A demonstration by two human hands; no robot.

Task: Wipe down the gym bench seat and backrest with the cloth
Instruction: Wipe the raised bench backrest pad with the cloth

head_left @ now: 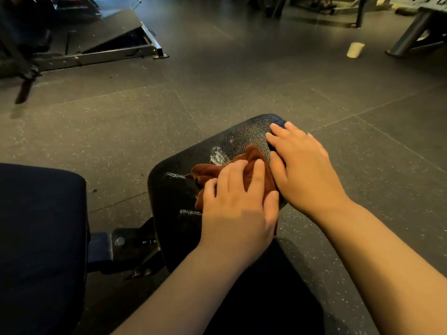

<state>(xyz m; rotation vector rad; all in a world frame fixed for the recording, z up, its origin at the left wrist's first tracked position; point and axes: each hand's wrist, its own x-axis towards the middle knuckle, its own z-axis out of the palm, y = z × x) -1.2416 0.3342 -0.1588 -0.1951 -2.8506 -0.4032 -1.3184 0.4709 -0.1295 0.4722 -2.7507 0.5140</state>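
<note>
The black cracked-vinyl seat pad (174,189) narrows to a rounded far end, with speckled grey rubber floor tiles (242,81) lying open beyond it and along its right edge. A crumpled rust-brown cloth (208,171) lies on the middle of the pad. The left grip (237,209), a bare hand, presses on the cloth with spread, nearly straight fingers, nothing clenched. The right grip (304,172) lies flat and relaxed on the pad's right edge, just beside the cloth, with its fingertips near the far end. To the left, across a narrow gap of floor, stands the dark navy padded backrest (41,226). A black metal bracket (130,245) bridges the gap, marked "1" and a partly cut "2". Well away stand a grey steel machine frame (96,56) at far left and a small white cup (355,50) at far right.
</note>
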